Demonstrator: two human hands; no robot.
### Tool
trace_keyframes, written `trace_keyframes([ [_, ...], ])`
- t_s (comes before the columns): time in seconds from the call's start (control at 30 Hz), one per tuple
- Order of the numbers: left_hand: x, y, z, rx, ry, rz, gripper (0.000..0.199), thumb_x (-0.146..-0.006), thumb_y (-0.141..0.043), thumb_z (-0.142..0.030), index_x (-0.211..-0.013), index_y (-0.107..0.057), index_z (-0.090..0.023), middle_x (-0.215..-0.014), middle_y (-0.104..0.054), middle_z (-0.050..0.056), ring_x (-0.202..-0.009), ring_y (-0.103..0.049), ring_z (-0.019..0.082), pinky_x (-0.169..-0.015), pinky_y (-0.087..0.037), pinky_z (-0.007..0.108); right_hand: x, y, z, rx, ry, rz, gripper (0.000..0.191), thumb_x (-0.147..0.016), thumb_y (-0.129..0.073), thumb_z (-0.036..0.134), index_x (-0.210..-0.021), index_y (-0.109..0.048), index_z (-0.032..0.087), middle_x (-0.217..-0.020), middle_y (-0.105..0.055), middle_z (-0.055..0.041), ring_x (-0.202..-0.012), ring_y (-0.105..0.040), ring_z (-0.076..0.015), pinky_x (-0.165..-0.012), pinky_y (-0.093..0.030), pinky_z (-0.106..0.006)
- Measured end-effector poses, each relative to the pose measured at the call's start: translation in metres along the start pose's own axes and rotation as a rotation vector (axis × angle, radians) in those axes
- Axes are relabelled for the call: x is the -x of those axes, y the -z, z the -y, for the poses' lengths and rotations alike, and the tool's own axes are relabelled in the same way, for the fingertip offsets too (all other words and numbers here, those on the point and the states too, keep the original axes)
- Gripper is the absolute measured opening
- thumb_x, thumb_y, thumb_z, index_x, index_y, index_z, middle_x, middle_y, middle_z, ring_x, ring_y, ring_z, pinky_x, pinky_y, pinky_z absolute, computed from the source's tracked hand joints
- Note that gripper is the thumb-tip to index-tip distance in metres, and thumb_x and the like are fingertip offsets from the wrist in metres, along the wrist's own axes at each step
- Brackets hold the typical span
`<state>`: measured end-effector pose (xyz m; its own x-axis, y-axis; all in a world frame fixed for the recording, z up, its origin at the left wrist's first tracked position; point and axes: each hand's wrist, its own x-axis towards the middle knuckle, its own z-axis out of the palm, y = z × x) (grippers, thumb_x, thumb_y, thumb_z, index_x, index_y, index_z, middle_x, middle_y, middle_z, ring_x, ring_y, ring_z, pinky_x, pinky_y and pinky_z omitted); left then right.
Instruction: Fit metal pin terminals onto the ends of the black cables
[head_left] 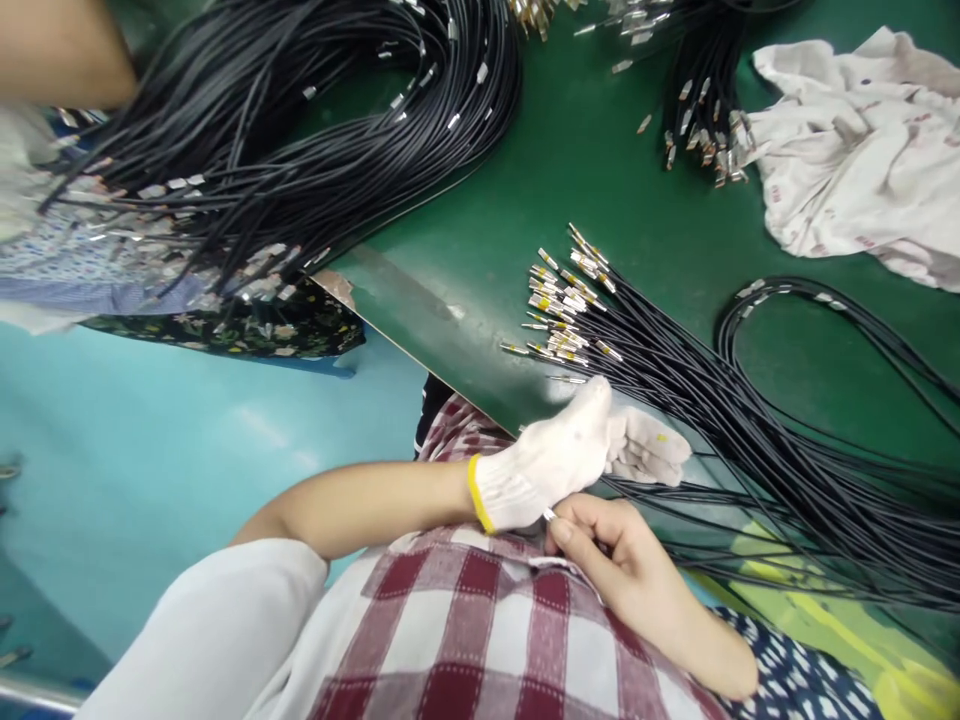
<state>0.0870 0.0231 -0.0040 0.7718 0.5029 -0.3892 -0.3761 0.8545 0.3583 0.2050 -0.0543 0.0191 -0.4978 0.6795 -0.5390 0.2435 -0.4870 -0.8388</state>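
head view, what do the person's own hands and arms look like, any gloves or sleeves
The left hand wears a white knit glove with a yellow wrist edge, below a plain whitish sleeve. The right hand is bare, its patterned sleeve dark with white flecks.

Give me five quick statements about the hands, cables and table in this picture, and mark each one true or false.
1. The left hand wears a white glove with a yellow cuff. True.
2. The right hand pinches a small shiny tip. True.
3. Both hands are gloved. False: the right hand is bare.
4. Black cables lie on the green table. True.
5. Nothing white lies on the table. False: a crumpled white cloth lies there.
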Motion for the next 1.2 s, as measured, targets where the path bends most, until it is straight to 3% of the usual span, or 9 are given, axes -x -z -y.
trace_keyframes([
  [0.17,0.002,-0.001,0.003,0.001,-0.013,-0.062,0.068,-0.102,-0.021,-0.059,-0.098,-0.069,-0.011,-0.089,-0.068,0.009,-0.093,-0.063,0.02,-0.109,-0.038,0.038,0.002,-0.003,-0.001,-0.011,0.019,0.001,0.044,-0.102,-0.047,0.047,-0.07,-0.054,0.018,-0.062,-0.05,0.0019,-0.058,-0.042,-0.0119,-0.056,-0.034,-0.024],
  [0.33,0.007,0.0,0.005,-0.025,-0.061,-0.109,0.064,-0.099,-0.03,-0.065,-0.104,-0.068,-0.013,-0.098,-0.068,0.01,-0.098,-0.062,0.022,-0.109,-0.036,0.041,0.001,-0.004,-0.003,0.007,0.037,0.003,0.043,-0.102,-0.047,0.044,-0.068,-0.051,0.018,-0.061,-0.049,0.0029,-0.056,-0.041,-0.011,-0.055,-0.034,-0.024],
  [0.63,0.004,0.0,0.005,0.005,-0.039,-0.146,0.061,-0.097,-0.035,-0.065,-0.099,-0.067,-0.014,-0.092,-0.067,0.009,-0.089,-0.062,0.02,-0.107,-0.039,0.04,-0.001,-0.004,-0.004,-0.009,0.03,0.022,0.04,-0.103,-0.046,0.04,-0.07,-0.052,0.018,-0.062,-0.049,0.0028,-0.058,-0.042,-0.0113,-0.056,-0.034,-0.024],
  [1.03,0.008,-0.005,0.0,-0.104,-0.057,-0.17,0.058,-0.099,-0.029,-0.06,-0.102,-0.064,-0.013,-0.101,-0.066,0.01,-0.095,-0.062,0.02,-0.107,-0.039,0.039,-0.002,-0.006,-0.002,-0.039,0.015,0.001,0.038,-0.102,-0.046,0.038,-0.069,-0.049,0.018,-0.061,-0.043,0.0039,-0.057,-0.037,-0.0108,-0.055,-0.031,-0.024],
  [1.2,0.006,0.0,0.006,-0.104,-0.07,-0.151,0.056,-0.097,-0.031,-0.06,-0.102,-0.063,-0.015,-0.095,-0.066,0.009,-0.097,-0.062,0.023,-0.108,-0.037,0.043,-0.003,-0.007,-0.005,-0.063,-0.02,0.01,0.041,-0.102,-0.046,0.043,-0.07,-0.05,0.018,-0.063,-0.046,0.0027,-0.06,-0.04,-0.0119,-0.057,-0.032,-0.025],
])
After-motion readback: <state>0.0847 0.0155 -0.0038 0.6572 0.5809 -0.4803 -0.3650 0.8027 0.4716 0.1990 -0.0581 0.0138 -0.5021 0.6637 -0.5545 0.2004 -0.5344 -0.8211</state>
